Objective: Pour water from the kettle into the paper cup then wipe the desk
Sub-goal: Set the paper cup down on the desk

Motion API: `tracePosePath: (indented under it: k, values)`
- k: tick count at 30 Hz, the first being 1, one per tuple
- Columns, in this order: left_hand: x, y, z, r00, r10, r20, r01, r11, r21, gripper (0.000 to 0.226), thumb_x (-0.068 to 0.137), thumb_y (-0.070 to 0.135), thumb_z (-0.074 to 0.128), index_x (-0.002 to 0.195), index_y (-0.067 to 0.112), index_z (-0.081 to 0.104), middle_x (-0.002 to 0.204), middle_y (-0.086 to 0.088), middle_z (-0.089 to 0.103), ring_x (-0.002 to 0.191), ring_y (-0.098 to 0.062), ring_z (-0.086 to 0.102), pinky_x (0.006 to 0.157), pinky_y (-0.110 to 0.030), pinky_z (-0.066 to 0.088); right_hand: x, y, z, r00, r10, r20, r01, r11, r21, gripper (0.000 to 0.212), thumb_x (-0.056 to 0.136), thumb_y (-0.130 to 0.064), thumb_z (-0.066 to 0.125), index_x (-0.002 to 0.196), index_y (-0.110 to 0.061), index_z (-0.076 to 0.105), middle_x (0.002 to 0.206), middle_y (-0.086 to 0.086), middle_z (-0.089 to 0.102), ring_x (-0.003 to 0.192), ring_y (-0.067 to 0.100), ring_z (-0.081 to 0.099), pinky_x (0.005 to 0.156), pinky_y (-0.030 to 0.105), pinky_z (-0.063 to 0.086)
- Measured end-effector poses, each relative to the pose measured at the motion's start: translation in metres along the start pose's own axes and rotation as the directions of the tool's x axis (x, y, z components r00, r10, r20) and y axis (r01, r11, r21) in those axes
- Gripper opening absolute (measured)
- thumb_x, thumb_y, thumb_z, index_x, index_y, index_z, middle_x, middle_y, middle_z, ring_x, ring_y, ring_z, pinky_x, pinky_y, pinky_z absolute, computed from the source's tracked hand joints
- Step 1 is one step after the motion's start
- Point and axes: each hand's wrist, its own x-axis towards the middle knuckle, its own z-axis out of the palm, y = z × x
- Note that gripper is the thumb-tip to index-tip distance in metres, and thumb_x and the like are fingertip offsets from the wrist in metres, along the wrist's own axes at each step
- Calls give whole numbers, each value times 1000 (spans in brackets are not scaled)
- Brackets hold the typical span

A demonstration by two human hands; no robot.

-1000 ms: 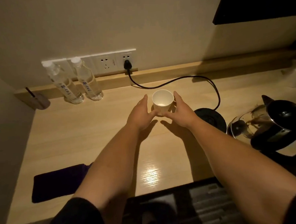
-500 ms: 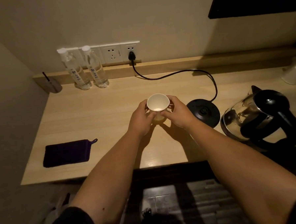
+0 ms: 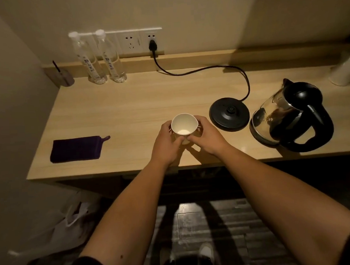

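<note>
A white paper cup (image 3: pixel 183 126) is upright at the middle of the wooden desk (image 3: pixel 128 106), near its front edge. My left hand (image 3: pixel 166 145) grips the cup's left side and my right hand (image 3: pixel 208 138) grips its right side; my fingers hide the cup's base. A glass kettle with a black lid and handle (image 3: pixel 291 116) stands off its base on the desk to the right. Its round black base (image 3: pixel 229 113) lies between cup and kettle. A dark purple cloth (image 3: pixel 76 149) lies flat at the front left.
Two clear water bottles (image 3: pixel 99 59) stand at the back left below a wall socket strip (image 3: pixel 139 41). A black cord (image 3: pixel 203 70) runs from the socket to the base. A small cup with a stick (image 3: pixel 62 76) sits in the back left corner; a white object (image 3: pixel 347 70) at far right.
Both hands have drawn the cup toward the desk's front edge, and the view has pulled back, so the desk edge and floor show now.
</note>
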Motion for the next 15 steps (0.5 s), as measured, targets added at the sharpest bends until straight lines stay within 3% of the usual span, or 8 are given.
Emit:
tracePosePath:
  k: [3, 6, 12, 15]
  values:
    - [5, -2, 1, 1000, -3, 8, 3, 1000, -4, 64, 86, 20, 68, 140, 20, 34, 142, -1, 48, 128, -19, 47, 102, -40, 43, 3, 1, 0, 1000, -3, -11, 3, 1000, -2, 74, 77, -20, 76, 138, -22, 35, 135, 0, 49, 121, 14, 47, 91, 24, 37]
    - [6, -5, 0, 999, 32, 23, -33, 999, 25, 64, 87, 21, 67, 141, 20, 34, 143, -1, 46, 130, -18, 45, 100, -34, 40, 4, 3, 1, 1000, 8, -9, -9, 1000, -18, 82, 77, -18, 76, 144, -21, 29, 140, 4, 46, 127, 19, 45, 97, 28, 38]
    - [2, -26, -18, 994, 42, 104, -66, 969, 236, 88, 87, 40, 66, 153, 16, 12, 159, -6, 21, 140, -20, 28, 102, -29, 26, -3, 9, -9, 997, 68, 28, -64, 992, -109, 100, 77, -22, 78, 151, -24, 10, 152, 5, 35, 136, 17, 36, 94, 22, 31]
    - [4, -44, -28, 981, 12, 195, -109, 864, 492, 91, 90, 54, 54, 153, 13, 3, 162, -9, 7, 147, -24, 6, 116, -40, 14, -10, 12, -15, 997, 76, 21, -71, 981, -178, 96, 79, -30, 75, 151, -23, 12, 154, 4, 32, 137, 18, 35, 96, 26, 32]
